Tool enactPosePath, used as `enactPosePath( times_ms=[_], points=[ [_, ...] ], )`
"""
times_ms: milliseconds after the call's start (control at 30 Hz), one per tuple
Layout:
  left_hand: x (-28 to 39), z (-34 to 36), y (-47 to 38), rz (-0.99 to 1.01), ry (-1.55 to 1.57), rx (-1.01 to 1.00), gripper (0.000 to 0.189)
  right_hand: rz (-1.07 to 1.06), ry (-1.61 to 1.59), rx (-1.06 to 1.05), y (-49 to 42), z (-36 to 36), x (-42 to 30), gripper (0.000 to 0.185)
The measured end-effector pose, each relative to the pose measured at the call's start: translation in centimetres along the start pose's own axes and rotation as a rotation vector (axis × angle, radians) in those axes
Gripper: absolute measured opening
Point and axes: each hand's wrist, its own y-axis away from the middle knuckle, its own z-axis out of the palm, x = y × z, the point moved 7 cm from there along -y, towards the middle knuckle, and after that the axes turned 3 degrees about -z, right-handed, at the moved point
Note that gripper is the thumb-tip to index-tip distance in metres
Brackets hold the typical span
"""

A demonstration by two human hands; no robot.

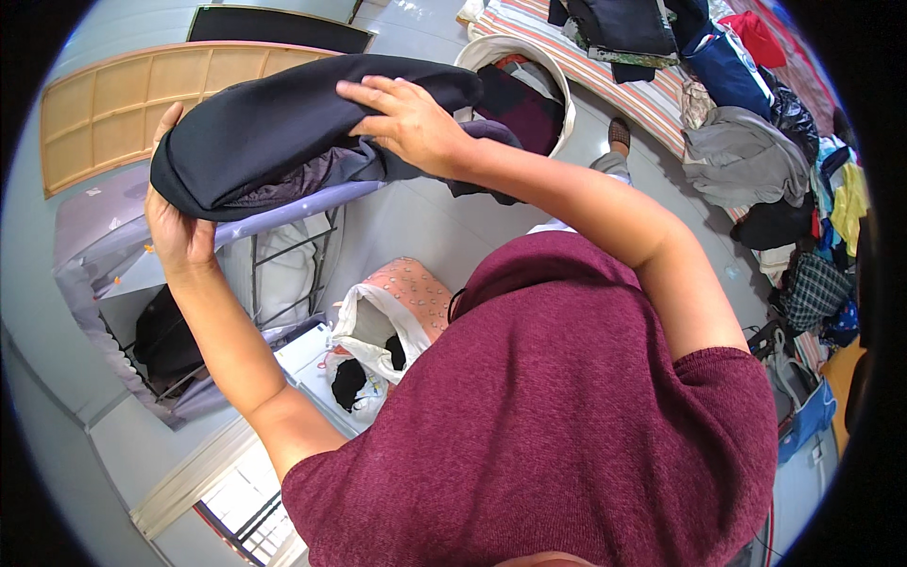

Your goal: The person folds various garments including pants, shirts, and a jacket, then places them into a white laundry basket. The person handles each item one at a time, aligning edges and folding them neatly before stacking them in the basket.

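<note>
A folded black garment [262, 127], perhaps a jacket, is held up in front of me. Its lower fold shows a thin dark purplish lining [297, 181]. My left hand [177, 223] grips the left end, supporting it from beneath with the fingertips behind the edge. On the upper face my right hand [411, 127] lies flat, its fingers spread across the cloth. The right end of the garment droops past my right wrist, overlapping the view of a round white hamper [569, 106].
Clothes fill part of the hamper. A lilac-covered rack [113, 212] stands below the garment, and a wooden panel [71, 142] is behind it. Piled clothes, including a grey garment [747, 152], cover a striped bed [652, 106] at right. A pink bag [411, 283] sits near my body.
</note>
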Motion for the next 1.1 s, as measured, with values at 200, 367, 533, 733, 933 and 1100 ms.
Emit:
enactPosePath(
  times_ms=[200,367,533,733,933,1100],
  points=[
    [-1.4,-6.7,-2.0,-0.087,-0.134,0.395,0.038,0.128,-0.169,-0.044,-1.6,-1.5,3.0,0.02],
    [-5.8,-8.8,-3.3,-0.102,-0.399,0.6,0.042,0.233,-0.295,-0.046,-3.7,-2.5,4.1,0.023],
    [-10.9,-0.6,-3.1,0.129,-0.735,0.164,0.067,0.394,-0.433,-0.151,-4.1,-2.8,4.5,0.029],
    [-13.4,3.5,-2.6,0.366,-1.277,0.113,0.046,0.405,-0.486,-0.212,-3.7,-3.4,3.6,0.029],
    [-12.4,6.4,-0.7,0.546,-1.323,-0.003,0.043,0.137,-0.384,-0.121,-2.8,-4.2,1.5,0.023],
    [-12.5,8.6,-0.6,0.56,-1.504,-0.205,0.029,-0.025,-0.374,-0.037,-0.5,-4.2,-2.0,0.014]
  ],
)
